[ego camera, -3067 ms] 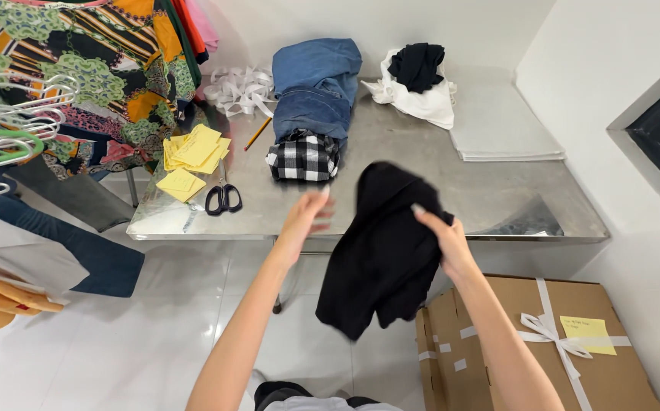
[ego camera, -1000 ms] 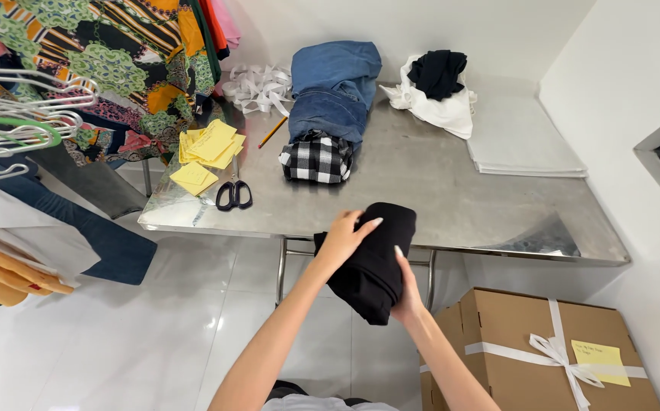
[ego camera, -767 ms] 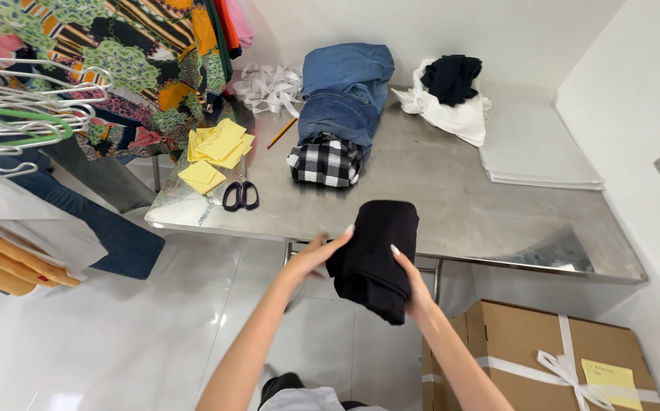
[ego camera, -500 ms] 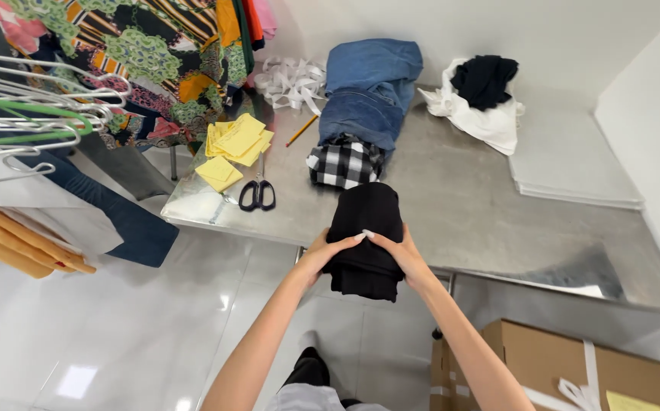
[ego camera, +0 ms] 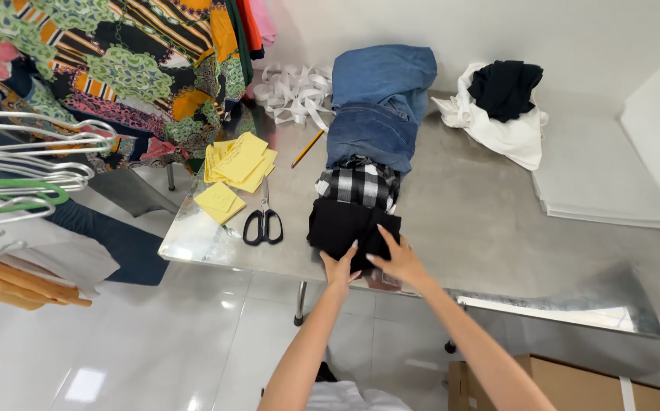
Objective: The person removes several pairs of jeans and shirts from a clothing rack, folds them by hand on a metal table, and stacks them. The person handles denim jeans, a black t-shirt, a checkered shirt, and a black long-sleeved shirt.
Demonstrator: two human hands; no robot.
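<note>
A folded black garment (ego camera: 349, 227) lies on the steel table (ego camera: 490, 221), at the near end of a row of folded clothes. My left hand (ego camera: 339, 266) rests on its near edge with fingers spread. My right hand (ego camera: 397, 260) presses flat on its near right corner. Just behind the black garment lies a folded black-and-white checked piece (ego camera: 359, 185), then folded blue jeans (ego camera: 369, 131) and a second blue denim piece (ego camera: 385, 74) farther back.
Black scissors (ego camera: 264, 223), yellow paper slips (ego camera: 235, 169), a pencil (ego camera: 308, 148) and white tape strips (ego camera: 294, 90) lie left of the row. A white and black cloth heap (ego camera: 500, 106) sits at the back right. Hangers (ego camera: 25, 167) and patterned clothes (ego camera: 117, 68) hang left. A cardboard box (ego camera: 573, 388) stands below right.
The black garment was held in the air and folded smaller between my hands. It now lies on the table in front of the checked piece, with both hands flat on it.
</note>
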